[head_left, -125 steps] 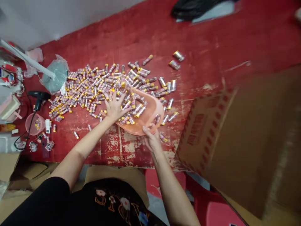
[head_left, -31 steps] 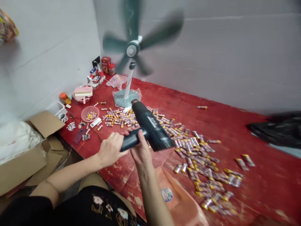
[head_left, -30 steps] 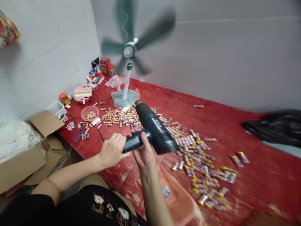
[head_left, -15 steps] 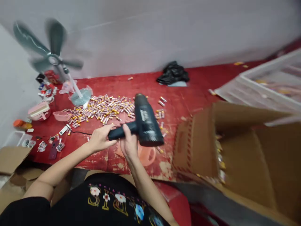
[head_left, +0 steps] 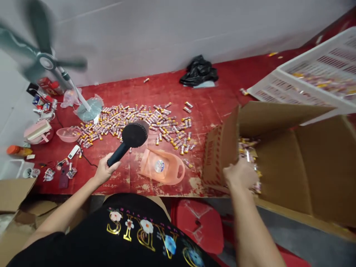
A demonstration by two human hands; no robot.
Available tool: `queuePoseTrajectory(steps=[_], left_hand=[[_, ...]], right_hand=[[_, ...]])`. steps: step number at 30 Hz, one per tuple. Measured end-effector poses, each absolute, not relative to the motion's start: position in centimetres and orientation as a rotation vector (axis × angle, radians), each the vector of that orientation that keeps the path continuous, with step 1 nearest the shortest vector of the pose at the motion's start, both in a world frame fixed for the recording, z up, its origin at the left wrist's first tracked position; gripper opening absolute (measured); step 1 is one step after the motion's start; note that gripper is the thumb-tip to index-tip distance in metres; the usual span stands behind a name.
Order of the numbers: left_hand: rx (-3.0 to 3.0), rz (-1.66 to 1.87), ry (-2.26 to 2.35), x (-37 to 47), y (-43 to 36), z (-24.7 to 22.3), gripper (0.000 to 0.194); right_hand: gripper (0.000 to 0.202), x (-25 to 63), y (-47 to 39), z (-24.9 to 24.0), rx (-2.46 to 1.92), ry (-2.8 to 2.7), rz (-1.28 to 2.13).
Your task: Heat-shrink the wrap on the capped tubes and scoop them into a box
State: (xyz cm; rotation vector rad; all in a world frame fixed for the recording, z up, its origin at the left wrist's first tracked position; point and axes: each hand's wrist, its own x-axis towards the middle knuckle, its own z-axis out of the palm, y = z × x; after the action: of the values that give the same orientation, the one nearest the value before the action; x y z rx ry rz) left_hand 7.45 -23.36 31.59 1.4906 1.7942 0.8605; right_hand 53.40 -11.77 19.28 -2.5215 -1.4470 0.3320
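Observation:
My left hand (head_left: 105,171) is wrapped round the handle of a black heat gun (head_left: 135,134), raised over the table with its body tilted away from me. A cord trails from it to the left. At the right, my right hand (head_left: 241,174) is closed over the left wall of a big cardboard box (head_left: 221,155), its fingers partly hidden and blurred. Inside that box lie small clear cylinders with yellow ends (head_left: 256,148). A heap of the same cylinders (head_left: 119,118) is spread on the table, beyond an orange plastic scoop (head_left: 172,168).
A spinning fan (head_left: 46,61) stands at the left back, near a pink basket (head_left: 68,135). A black plastic bag (head_left: 198,70) lies by the wall. The white crate (head_left: 267,89) at the right holds more cylinders. A red stool (head_left: 198,226) stands below the red table (head_left: 155,92).
My right hand has let go of the heat gun and moved right to the cardboard box. The heat gun has swung left in my left hand, uncovering the scoop.

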Motion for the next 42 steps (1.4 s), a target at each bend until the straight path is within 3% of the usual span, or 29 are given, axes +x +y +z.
queuePoseTrajectory(steps=[6,13,18,24,29,42], left_hand=[[1.535,0.897,1.601,10.0,-23.2,32.2,0.042],[1.689,0.824,1.466,12.4,-21.1,32.6,0.042],[1.678,0.776,1.330,13.5,-20.2,31.9,0.045],[1.908,0.687,1.223,15.1,-19.8,30.5,0.037],[2.150,0.634,1.100,15.7,-19.1,29.0,0.039],[2.150,0.425,0.946,17.7,-17.7,27.7,0.040]], right_hand=[[0.035,47.4,-13.0,20.4,-2.536,-1.506,0.413],[0.039,40.3,-14.6,21.0,-2.075,-1.450,0.640],[0.028,38.2,-17.4,22.2,-1.567,-1.065,1.098],[0.050,33.8,-21.2,28.7,-1.015,-0.401,1.469],[0.047,29.9,-20.4,31.8,-0.973,-0.099,1.317],[0.053,31.3,-21.2,30.9,-1.116,0.022,1.123]])
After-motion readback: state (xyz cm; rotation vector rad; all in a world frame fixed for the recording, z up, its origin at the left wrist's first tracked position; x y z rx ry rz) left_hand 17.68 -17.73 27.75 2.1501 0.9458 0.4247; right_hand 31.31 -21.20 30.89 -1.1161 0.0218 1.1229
